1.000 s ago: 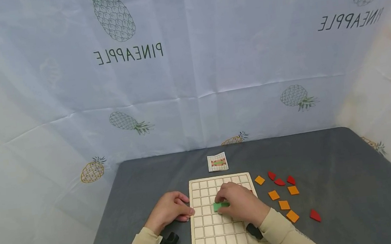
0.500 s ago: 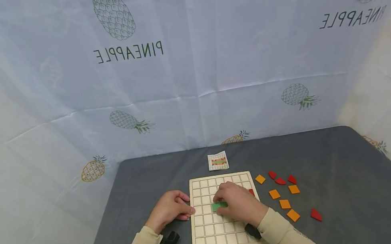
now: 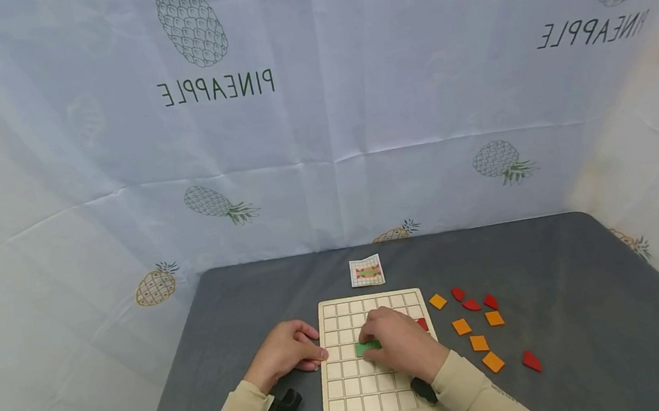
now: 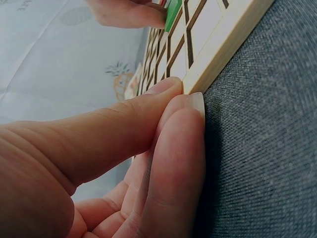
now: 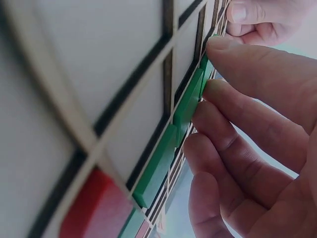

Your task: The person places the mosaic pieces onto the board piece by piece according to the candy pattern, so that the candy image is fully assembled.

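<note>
My left hand (image 3: 285,354) grips the left edge of the pale wooden grid board (image 3: 352,388); in the left wrist view its thumb and finger (image 4: 178,153) meet at the board's corner edge (image 4: 213,67). Over the middle of the grid, my right hand (image 3: 405,343) pinches the leftmost green tile (image 3: 362,349) between thumb and index finger. The right wrist view shows this tile (image 5: 207,69) between the fingertips, in line with other green tiles (image 5: 187,106) lying in grid cells. A red piece (image 3: 422,324) sits on the board's right side, partly beside my hand.
Right of the board lie several orange squares (image 3: 478,343) and red curved pieces (image 3: 532,361) on the dark table (image 3: 586,312). A small card with a printed coloured pattern (image 3: 367,272) is behind the board. A pineapple-print cloth (image 3: 319,118) hangs beyond the table.
My right hand has shifted slightly left with the green tile, and more of the red piece at the board's right shows. My left hand stays at the board edge.
</note>
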Motion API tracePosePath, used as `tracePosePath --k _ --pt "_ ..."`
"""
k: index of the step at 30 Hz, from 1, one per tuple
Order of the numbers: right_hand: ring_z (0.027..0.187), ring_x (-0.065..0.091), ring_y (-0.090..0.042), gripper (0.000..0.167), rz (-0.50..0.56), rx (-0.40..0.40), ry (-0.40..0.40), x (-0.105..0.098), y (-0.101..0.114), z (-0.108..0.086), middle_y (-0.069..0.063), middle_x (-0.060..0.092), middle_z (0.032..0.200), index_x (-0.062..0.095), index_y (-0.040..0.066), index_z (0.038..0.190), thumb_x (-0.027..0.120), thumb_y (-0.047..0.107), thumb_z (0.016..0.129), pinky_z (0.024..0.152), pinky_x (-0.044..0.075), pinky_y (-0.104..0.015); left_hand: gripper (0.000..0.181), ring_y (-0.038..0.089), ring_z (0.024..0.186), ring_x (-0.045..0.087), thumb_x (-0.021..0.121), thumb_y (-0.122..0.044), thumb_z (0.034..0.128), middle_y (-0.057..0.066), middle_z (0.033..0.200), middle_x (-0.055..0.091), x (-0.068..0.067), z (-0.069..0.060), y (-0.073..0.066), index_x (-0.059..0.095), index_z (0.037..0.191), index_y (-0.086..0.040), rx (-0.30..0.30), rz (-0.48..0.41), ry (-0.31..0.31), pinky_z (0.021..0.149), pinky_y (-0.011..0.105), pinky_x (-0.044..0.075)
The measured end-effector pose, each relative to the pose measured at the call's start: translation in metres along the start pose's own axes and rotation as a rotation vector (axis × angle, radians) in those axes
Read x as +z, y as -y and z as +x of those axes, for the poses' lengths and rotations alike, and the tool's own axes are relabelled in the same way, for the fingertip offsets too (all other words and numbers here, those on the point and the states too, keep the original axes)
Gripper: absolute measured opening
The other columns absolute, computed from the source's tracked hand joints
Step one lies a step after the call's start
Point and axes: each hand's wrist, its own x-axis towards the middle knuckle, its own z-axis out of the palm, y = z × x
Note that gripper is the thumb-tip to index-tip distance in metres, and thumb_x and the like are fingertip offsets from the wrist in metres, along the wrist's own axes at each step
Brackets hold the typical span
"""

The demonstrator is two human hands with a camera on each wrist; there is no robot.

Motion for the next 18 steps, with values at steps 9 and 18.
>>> tracePosePath --k 9,18 --pt "0.087 0.059 -0.008 0.017 0.014 0.027 -0.013 -0.014 -0.011 -0.006 0.005 0.069 0.096 0.084 0.016 0.106 0.088 0.026 0.092 0.071 0.055 -0.024 0.043 0.016 0.069 0.075 0.093 -0.007 0.0829 0.014 0.089 0.072 0.0 0.0 0.0 0.066 0.115 0.003 0.001 0.008 0.006 0.065 0.032 0.068" --pt "0.093 0.065 -0.015 0.013 0.034 0.096 -0.045 -0.051 -0.04 -0.029 0.004 0.072 0.099 0.083 0.013 0.107 0.085 0.018 0.094 0.076 0.059 -0.028 0.043 0.016 0.073 0.078 0.092 -0.006 0.0836 0.015 0.091 0.072 -0.001 -0.001 0.0 0.066 0.115 0.005 -0.001 0.006 0.01 0.066 0.032 0.068"
